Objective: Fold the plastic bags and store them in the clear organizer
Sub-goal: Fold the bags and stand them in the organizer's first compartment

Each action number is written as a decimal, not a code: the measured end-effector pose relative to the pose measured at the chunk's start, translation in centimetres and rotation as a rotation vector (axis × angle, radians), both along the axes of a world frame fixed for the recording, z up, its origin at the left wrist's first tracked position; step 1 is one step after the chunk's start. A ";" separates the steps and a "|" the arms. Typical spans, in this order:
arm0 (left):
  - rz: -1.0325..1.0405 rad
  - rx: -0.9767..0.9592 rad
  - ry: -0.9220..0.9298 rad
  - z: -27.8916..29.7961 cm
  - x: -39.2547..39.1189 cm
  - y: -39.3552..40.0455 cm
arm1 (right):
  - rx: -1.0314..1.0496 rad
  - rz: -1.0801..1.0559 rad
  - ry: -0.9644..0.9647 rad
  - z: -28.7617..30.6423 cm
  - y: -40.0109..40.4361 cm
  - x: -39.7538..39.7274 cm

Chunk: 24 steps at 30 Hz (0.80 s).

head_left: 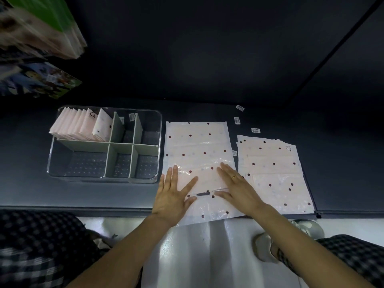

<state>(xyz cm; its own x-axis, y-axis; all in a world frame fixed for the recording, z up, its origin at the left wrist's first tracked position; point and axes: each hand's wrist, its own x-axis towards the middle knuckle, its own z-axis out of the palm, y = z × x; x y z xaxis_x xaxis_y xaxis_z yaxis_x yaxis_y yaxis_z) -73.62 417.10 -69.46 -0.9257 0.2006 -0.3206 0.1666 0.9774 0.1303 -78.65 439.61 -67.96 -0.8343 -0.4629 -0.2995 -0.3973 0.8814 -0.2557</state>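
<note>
A pale pink plastic bag with dark dots point(197, 146) lies flat on the dark table, its near edge hanging over the table's front. My left hand point(173, 196) presses flat on its near left part, fingers spread. My right hand point(236, 183), a ring on one finger, lies flat on its near right part. To the right sits a stack of several unfolded dotted bags point(274, 169). At the left stands the clear organizer point(154, 142) with grey-green dividers; several folded bags point(83, 125) stand upright in its far left compartment.
Small barcode stickers point(255, 130) lie on the table behind the bags. Books or packages point(41, 34) hang at the upper left. The table's front edge point(83, 208) runs below the organizer, with checked trousers and a shoe point(264, 248) beneath.
</note>
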 end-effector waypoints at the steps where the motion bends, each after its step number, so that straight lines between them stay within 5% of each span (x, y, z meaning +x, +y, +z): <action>1: 0.004 -0.022 0.001 0.2 -0.1 0.2 | 0.005 0.031 0.031 0.1 0.3 -0.3; 7: -0.066 -0.016 0.124 1.8 -1.5 2.8 | 0.203 0.310 0.132 1.6 0.7 -2.9; 12: -0.006 0.001 0.191 4.1 -3.1 3.7 | -0.248 0.102 0.248 5.2 -0.5 -4.6; 15: 0.298 0.466 0.037 6.3 -3.8 3.2 | -0.685 -0.320 0.224 7.9 -2.1 -4.1; 18: 0.738 1.208 -0.348 8.9 -3.6 2.6 | -0.877 -0.629 -0.185 9.5 -3.6 -2.5; 21: 0.879 1.436 -0.589 10.8 -3.0 2.1 | -0.889 -0.599 -0.537 9.3 -4.3 -0.4; 24: 0.874 1.479 -0.628 12.7 -2.6 1.5 | -1.048 -0.620 -0.548 10.1 -4.9 0.9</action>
<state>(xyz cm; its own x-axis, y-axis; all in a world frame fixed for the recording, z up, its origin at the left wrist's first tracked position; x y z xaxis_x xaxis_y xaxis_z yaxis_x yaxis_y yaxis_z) -76.26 418.59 -56.74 -0.7350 0.1901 -0.6509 -0.6781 -0.2151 0.7028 -77.75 434.70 -57.88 -0.8762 -0.2691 -0.3998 0.3661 0.1679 -0.9153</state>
